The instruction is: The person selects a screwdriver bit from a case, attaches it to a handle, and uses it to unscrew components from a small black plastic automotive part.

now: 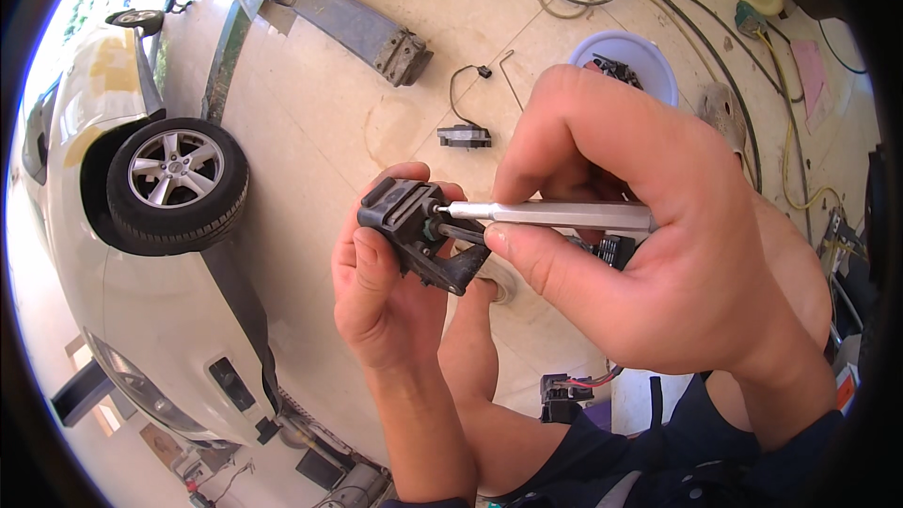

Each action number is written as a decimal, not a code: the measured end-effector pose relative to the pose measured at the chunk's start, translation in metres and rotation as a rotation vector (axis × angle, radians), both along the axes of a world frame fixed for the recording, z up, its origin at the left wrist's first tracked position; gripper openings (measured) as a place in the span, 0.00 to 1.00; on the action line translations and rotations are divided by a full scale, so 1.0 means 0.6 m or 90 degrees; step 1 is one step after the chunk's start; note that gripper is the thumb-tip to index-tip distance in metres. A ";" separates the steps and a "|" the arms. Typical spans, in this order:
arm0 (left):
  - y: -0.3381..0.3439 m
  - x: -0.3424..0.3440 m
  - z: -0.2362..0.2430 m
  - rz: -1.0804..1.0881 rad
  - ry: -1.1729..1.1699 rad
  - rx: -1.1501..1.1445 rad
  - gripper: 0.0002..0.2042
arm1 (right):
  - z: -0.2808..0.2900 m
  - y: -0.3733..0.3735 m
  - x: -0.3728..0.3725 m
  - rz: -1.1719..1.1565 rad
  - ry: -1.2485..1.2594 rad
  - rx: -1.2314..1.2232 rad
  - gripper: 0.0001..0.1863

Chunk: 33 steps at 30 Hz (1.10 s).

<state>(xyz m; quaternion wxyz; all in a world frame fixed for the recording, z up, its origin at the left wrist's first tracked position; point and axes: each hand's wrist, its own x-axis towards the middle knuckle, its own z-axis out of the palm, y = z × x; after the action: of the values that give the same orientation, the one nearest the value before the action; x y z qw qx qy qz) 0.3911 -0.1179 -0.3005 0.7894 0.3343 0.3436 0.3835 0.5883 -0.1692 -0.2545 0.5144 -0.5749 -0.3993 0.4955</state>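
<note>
My left hand (386, 315) is closed around a small black plastic housing (402, 218), thumb on its near side and fingers behind it. A black cable (461, 233) comes out of the housing toward the right. My right hand (649, 226) grips a silver, pen-shaped screwdriver (564, 215) between thumb and fingers. The screwdriver lies almost level, and its thin tip meets the housing near a round recess at its upper right side. Whether the tip sits in a screw head is too small to tell.
On the tiled floor beyond my hands lies a similar dark part with a cable (465, 136). A pale bucket of small dark pieces (664, 64) stands partly behind my right hand. Another black part with wires (562, 397) is by my leg. A car (141, 301) stands left; a lift arm (339, 23) lies ahead.
</note>
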 end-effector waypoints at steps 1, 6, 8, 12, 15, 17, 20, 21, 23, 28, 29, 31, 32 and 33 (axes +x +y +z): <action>0.000 -0.002 -0.001 0.002 -0.007 -0.005 0.30 | 0.015 0.004 0.005 0.018 0.050 -0.077 0.09; 0.008 -0.008 0.002 -0.042 0.083 0.095 0.24 | -0.043 -0.001 0.014 0.086 -0.108 0.033 0.06; 0.004 -0.019 -0.013 -0.042 0.135 0.115 0.23 | -0.067 -0.002 0.015 0.128 -0.137 0.011 0.06; -0.001 -0.007 -0.004 -0.035 0.185 0.158 0.20 | -0.075 -0.015 0.015 0.112 -0.070 0.070 0.11; -0.006 -0.034 -0.004 -0.067 0.174 0.188 0.20 | -0.041 -0.010 0.015 0.142 0.000 -0.052 0.14; 0.005 -0.074 -0.046 -0.118 0.231 0.189 0.21 | -0.032 -0.008 0.041 0.175 0.030 -0.199 0.14; 0.010 -0.124 -0.167 -0.081 0.295 -0.019 0.16 | -0.006 -0.002 0.057 0.134 -0.008 -0.291 0.14; -0.004 -0.153 -0.220 -0.045 0.349 -0.118 0.15 | 0.003 0.004 0.054 0.129 -0.019 -0.325 0.15; -0.048 -0.207 -0.313 -0.022 0.487 -0.271 0.12 | -0.023 -0.006 0.064 0.147 0.025 -0.228 0.15; -0.149 -0.225 -0.468 0.140 0.665 -0.474 0.09 | -0.087 -0.018 0.055 0.098 0.016 -0.127 0.15; -0.148 -0.204 -0.482 0.094 0.684 -0.455 0.09 | -0.087 -0.022 0.061 0.082 0.005 -0.135 0.15; -0.148 -0.163 -0.506 0.007 0.719 -0.415 0.11 | -0.088 -0.028 0.072 0.051 -0.012 -0.150 0.15; -0.138 -0.167 -0.529 -0.050 0.751 -0.387 0.17 | -0.087 -0.031 0.079 0.043 -0.011 -0.148 0.15; -0.135 -0.177 -0.551 -0.112 0.920 -0.256 0.20 | -0.090 -0.028 0.078 0.043 -0.003 -0.146 0.15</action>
<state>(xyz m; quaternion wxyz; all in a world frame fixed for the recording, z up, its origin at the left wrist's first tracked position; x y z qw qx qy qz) 0.2850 -0.1992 -0.6313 0.4407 0.3785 0.8113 -0.0658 0.6351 -0.1862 -0.3083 0.4273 -0.6176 -0.3602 0.5534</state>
